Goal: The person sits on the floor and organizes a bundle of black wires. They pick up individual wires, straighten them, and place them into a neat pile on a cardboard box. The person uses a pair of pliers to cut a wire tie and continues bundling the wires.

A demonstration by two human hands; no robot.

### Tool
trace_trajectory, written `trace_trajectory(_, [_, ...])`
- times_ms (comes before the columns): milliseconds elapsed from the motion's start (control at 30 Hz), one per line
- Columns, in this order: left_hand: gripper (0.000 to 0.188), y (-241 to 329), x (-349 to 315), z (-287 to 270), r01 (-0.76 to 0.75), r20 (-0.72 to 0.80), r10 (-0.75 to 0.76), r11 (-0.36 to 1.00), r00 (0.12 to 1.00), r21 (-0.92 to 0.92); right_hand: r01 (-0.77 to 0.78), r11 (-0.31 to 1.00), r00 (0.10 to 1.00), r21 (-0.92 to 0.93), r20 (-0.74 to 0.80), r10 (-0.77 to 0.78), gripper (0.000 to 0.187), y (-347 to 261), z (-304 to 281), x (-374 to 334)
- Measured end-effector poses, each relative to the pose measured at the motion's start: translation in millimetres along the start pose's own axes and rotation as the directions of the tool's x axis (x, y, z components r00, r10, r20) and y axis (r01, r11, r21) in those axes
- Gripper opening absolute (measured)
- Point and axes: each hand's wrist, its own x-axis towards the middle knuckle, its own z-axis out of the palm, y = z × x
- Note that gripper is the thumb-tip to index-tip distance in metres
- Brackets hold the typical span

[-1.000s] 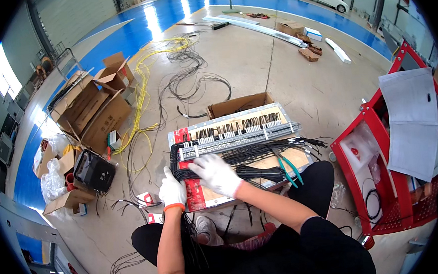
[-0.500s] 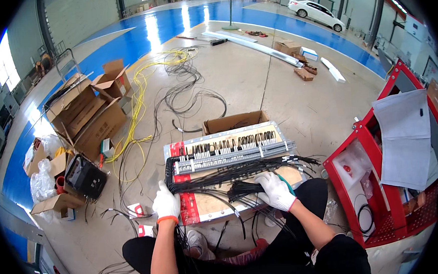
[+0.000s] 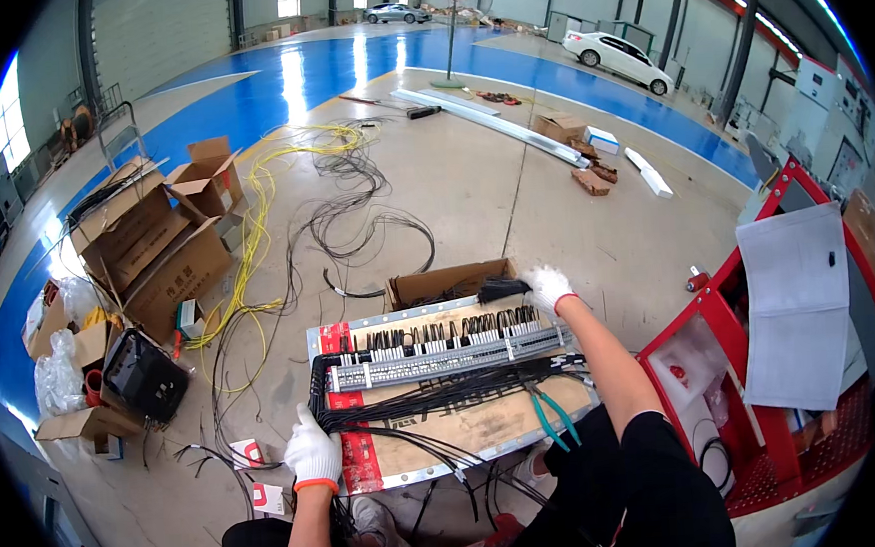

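- Your left hand [image 3: 312, 450], in a white glove with an orange cuff, rests closed on the near-left corner of the wiring panel [image 3: 445, 388], gripping the black wire bundle [image 3: 416, 407] where it bends round that corner.
- Your right hand [image 3: 546, 287], gloved the same way, reaches to the panel's far-right corner and is clamped on a tuft of black wire ends [image 3: 502, 289] that fans out to the left of the glove.
- The two hands are well apart, at opposite corners of the panel.
- The panel lies flat on the floor [image 3: 473, 191] just ahead of your knees, a wooden board with metal edges and red patches along the side by your left hand.
- Between your hands, a grey terminal strip [image 3: 453, 358] runs across the panel, with a row of black wires standing just beyond it.
- Green-handled pliers [image 3: 552, 417] lie on the board, on your side of your right hand, beside your right forearm.
- An open cardboard box [image 3: 448, 281] sits just beyond the panel, touching the tuft you hold.
- Farther out past your left hand, yellow cable [image 3: 254, 225] and flattened cartons [image 3: 150, 246] lie on the floor.
- A red metal frame [image 3: 763, 354] with a white sheet stands just right of your right arm.
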Motion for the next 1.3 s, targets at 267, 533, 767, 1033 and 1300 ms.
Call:
trace_trajectory(267, [0.082,-1.4,0.2,-4.1,0.004,0.008,-0.003,0.998,1.0,-0.068,0.054,0.999,0.998,-0.003,0.027,-0.053,0.038,-26.4,-8.9,14.4])
trace_trajectory(533, [0.088,-12.3,4.7,16.1,-0.046,-0.055,0.045,0.999,0.997,-0.003,0.755,0.64,0.648,0.142,-0.314,-0.694,0.041,-312.3,-50.8,-126.7])
trace_trajectory(767, [0.081,-16.5,7.1,11.9,-0.033,-0.017,0.032,0.997,0.999,-0.067,0.646,0.754,0.641,-0.118,-0.453,-0.619,0.02,-369.0,23.5,-122.9])
trace_trajectory(1033, [0.091,-51.8,-19.5,-36.8,-0.109,0.104,0.182,0.863,0.978,-0.493,0.657,0.652,0.746,0.379,-0.204,-0.634,0.028,-341.7,4.5,-105.6])
trace_trajectory(1300, [0.062,-61.8,-65.4,-5.7,-0.137,0.044,0.181,0.859,0.982,-0.493,0.697,0.628,0.717,0.347,-0.316,-0.621,0.022,-343.1,7.3,-139.6])
